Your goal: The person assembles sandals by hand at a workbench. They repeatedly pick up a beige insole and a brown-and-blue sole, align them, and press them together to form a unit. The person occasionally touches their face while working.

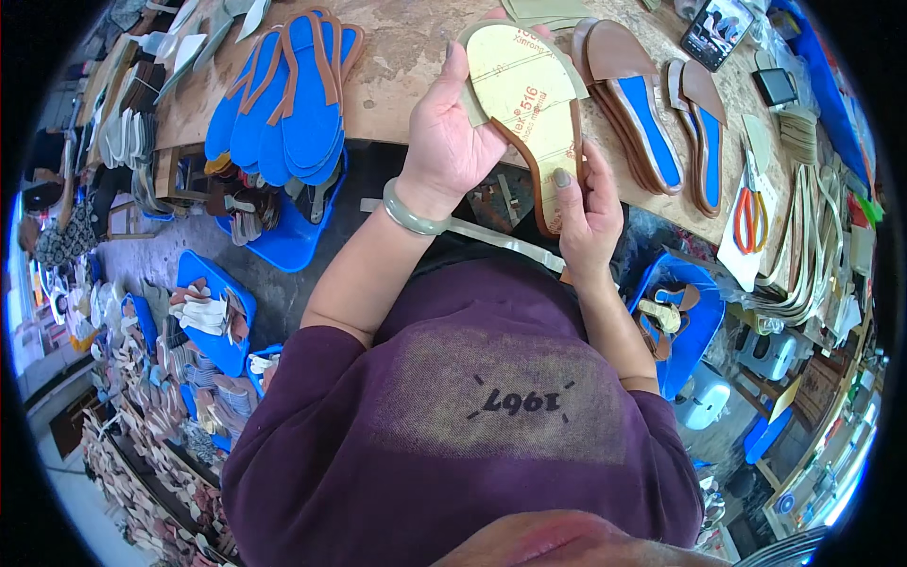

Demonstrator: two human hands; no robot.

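A pale yellow shoe insole (521,80) with printed lettering is held up over the table's near edge. Its narrow end has a brown edge strip, and a grey-green margin sticks out round its wide end. My left hand (453,132) grips the wide end, thumb along the side and fingers mostly behind. Lower down, my right hand (590,213) pinches the narrow end, thumb on the face. Just right of the insole lie brown-topped insoles (619,61) with blue linings, stacked together. More of them (701,113) lie farther right.
Blue insoles with brown edging (307,104) overhang the wooden table (397,57) at left. Scissors with orange handles (751,219) and a phone (716,33) lie at right. Blue bins (307,227) holding shoe parts stand below; another bin (694,354) is at right.
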